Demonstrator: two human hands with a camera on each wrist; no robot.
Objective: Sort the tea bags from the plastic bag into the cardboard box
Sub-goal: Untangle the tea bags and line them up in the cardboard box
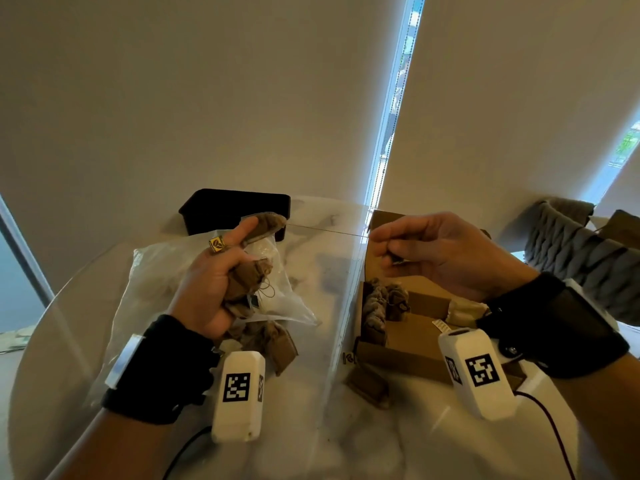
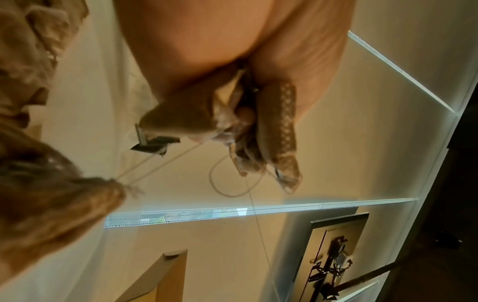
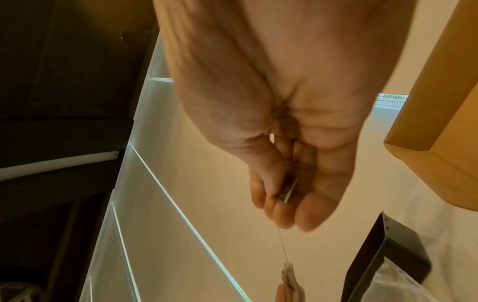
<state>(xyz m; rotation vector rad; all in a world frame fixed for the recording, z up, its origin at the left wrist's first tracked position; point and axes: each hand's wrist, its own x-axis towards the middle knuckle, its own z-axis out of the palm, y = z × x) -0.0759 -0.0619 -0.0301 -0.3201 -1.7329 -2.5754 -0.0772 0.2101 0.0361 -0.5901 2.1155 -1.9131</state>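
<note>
My left hand (image 1: 214,282) grips a bunch of brown tea bags (image 1: 247,282) in its curled fingers, and pinches one more tea bag (image 1: 265,225) between two raised fingers. From that bag a taut string (image 1: 325,229) runs right to my right hand (image 1: 433,251), which pinches its paper tag (image 3: 287,192) between thumb and fingers. Below the right hand the cardboard box (image 1: 405,358) lies open, with several tea bags (image 1: 381,303) standing at its left end. The clear plastic bag (image 1: 156,271) lies under the left hand. In the left wrist view the gripped tea bags (image 2: 279,126) trail tags and loose string.
Loose tea bags (image 1: 273,341) lie by the plastic bag, and one (image 1: 369,384) in front of the box. A black box (image 1: 235,209) stands at the back of the marble table (image 1: 311,427). A chair with a grey knitted throw (image 1: 571,244) is at the right.
</note>
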